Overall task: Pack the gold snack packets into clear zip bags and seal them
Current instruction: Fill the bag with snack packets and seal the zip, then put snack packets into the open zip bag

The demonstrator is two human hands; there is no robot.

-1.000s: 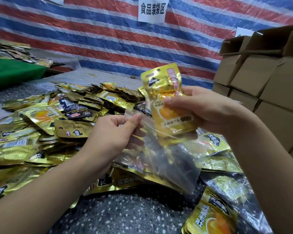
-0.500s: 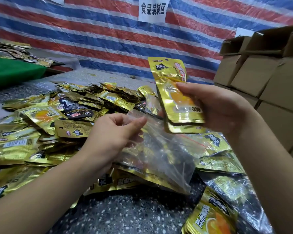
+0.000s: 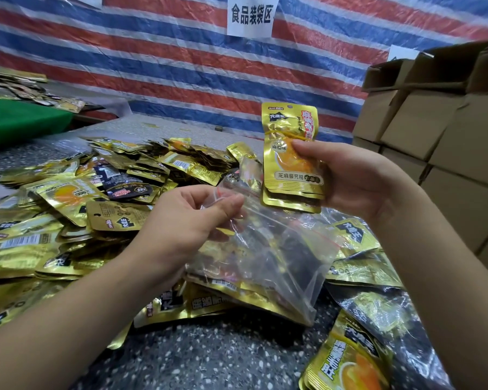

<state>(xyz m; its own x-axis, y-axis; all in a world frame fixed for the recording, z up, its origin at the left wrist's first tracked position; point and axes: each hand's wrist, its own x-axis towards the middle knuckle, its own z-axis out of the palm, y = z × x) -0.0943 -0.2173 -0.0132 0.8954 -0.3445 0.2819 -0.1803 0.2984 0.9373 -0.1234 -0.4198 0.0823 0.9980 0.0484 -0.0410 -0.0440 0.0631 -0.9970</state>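
Observation:
My right hand [image 3: 358,178] grips a small stack of gold snack packets [image 3: 290,153], held upright just above the mouth of a clear zip bag [image 3: 279,257]. My left hand [image 3: 186,220] pinches the near rim of that bag by its red zip line and holds it up. The bag hangs open and slack over the table, and I see no packet inside it. A big heap of loose gold packets [image 3: 68,209] covers the table to the left and behind the bag.
Filled clear bags of gold packets [image 3: 364,347] lie at the lower right. Stacked cardboard boxes [image 3: 434,130] stand at the right. A striped tarp wall with a paper sign [image 3: 251,15] closes the back. A green table [image 3: 17,122] is far left.
My right hand has lifted the packet stack up out of the bag mouth and turned it upright. My left hand keeps its pinch on the bag rim, almost still.

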